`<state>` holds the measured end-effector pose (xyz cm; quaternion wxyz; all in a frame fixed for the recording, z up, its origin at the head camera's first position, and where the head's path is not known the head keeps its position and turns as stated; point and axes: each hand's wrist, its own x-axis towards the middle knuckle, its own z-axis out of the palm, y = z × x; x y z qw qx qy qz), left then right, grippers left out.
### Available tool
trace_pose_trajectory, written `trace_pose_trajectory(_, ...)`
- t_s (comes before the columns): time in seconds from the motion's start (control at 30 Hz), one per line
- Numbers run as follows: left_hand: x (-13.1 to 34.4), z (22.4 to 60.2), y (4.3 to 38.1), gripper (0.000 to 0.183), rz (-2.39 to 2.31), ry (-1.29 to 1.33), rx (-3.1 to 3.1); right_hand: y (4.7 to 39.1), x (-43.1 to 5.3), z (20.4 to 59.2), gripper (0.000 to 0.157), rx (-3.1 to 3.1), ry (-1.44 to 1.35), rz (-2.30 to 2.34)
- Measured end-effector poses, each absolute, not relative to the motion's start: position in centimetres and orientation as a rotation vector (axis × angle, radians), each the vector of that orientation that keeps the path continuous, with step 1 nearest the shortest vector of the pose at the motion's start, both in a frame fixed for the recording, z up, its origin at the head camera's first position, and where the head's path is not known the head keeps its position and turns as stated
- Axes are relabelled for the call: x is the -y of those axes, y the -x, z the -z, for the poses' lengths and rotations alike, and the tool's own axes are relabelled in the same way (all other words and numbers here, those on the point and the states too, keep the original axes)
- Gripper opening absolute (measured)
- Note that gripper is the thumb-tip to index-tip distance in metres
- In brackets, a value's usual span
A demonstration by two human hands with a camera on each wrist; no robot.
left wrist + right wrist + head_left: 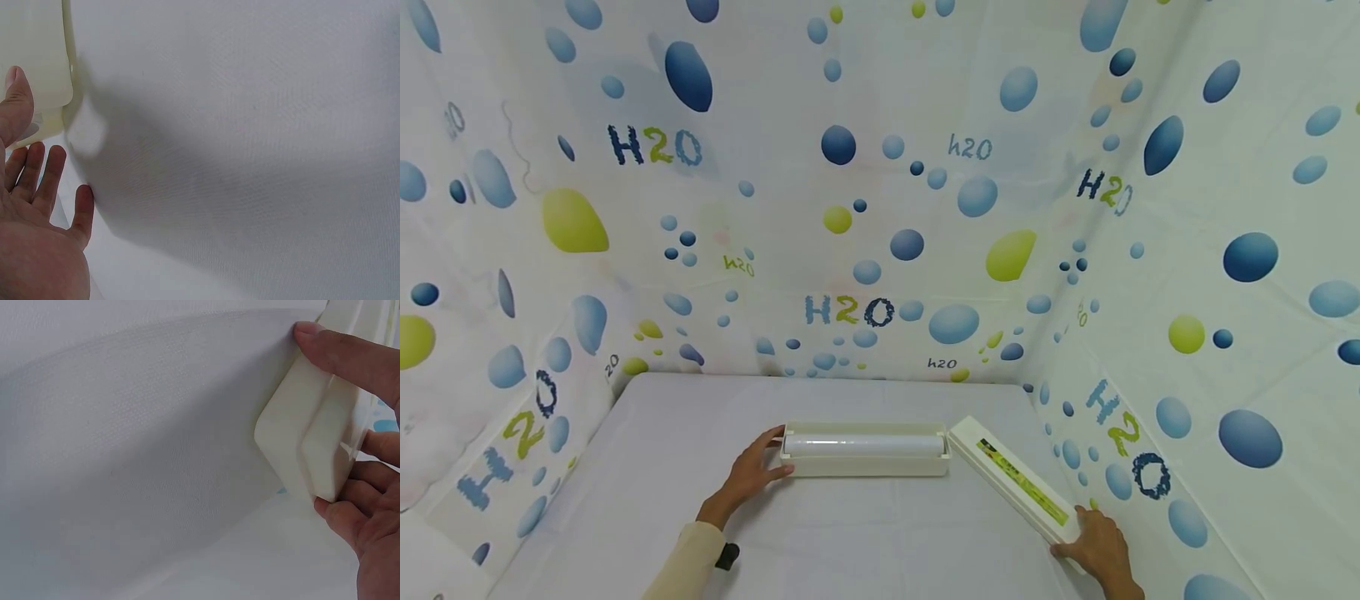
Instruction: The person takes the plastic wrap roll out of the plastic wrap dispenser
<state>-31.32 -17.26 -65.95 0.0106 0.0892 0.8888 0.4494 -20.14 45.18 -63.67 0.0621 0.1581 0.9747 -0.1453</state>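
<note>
A long cream dispenser box [865,467] lies lidless on the table, with a shiny roll of cling film [865,445] inside it. My left hand [752,468] holds the box's left end, thumb at the front corner and fingers round the back. In the left wrist view that hand [37,206] has its thumb over the box end [34,56], its other fingers spread below. To the right, the long cream lid [1011,479] with a green label slants toward me. My right hand [1099,546] grips its near end; the right wrist view shows the thumb and fingers on opposite sides of the lid [306,425].
A white cloth covers the table [865,542]. Behind it and on both sides hang white sheets [790,192] printed with blue and green drops and H2O lettering. A small black object [727,556] shows beside my left sleeve [688,560].
</note>
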Motion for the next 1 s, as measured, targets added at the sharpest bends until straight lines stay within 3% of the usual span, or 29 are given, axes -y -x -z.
trace_pose_trajectory(0.2,17.2,66.0,31.3,0.088,-1.393,-0.279,-2.764,19.9,-45.1,63.5,0.120,-2.935,-0.471,0.418)
trace_pose_trajectory(0.4,17.3,65.9,31.3,0.087,-1.398,-0.280,-2.763,19.8,-45.2,62.9,0.118,-2.978,-0.398,0.340)
trace_pose_trajectory(0.5,17.3,65.9,31.3,0.087,-1.397,-0.284,-2.764,20.1,-45.4,62.6,0.105,-3.015,-0.460,0.331)
trace_pose_trajectory(0.73,17.4,66.3,31.3,0.088,-1.394,-0.290,-2.771,21.3,-45.0,60.9,0.049,-3.316,-0.542,0.384)
trace_pose_trajectory(0.87,17.4,66.5,31.4,0.088,-1.407,-0.303,-2.788,22.6,-44.4,60.1,0.038,-3.413,-0.422,0.520)
trace_pose_trajectory(1.0,17.4,66.5,31.5,0.087,-1.437,-0.323,-2.800,24.3,-43.2,59.2,0.042,-3.366,-0.269,0.703)
